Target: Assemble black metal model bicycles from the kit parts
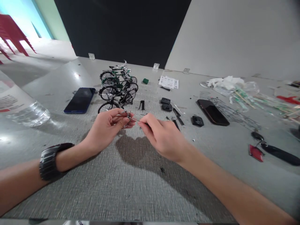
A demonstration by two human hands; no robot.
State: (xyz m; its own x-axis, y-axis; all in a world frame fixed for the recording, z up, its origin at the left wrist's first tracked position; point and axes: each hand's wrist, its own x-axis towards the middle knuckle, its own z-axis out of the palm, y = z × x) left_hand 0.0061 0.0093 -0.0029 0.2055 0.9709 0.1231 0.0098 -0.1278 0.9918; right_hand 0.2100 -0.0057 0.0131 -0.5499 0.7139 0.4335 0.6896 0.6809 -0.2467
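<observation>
My left hand (106,126), with a dark band on its wrist, is closed in a pinch on a small silver miniature bicycle part (128,115). Fingers cover much of that part. My right hand (164,134) grips what looks like a small screwdriver (135,120); its thin metal shaft points left and meets the part, while the handle is mostly hidden in the fist. Just beyond my left hand stand several miniature bicycles (117,90) in black, green and silver, one behind another. Small black pieces (142,105) lie on the table past my fingertips.
On the left are a water bottle (25,103) and a blue phone (80,100). Black plastic parts (166,104), printed sheets (168,82) and a green block (145,81) lie farther back. To the right are a dark phone (212,112), keys (257,136) and plastic wrapping (241,90).
</observation>
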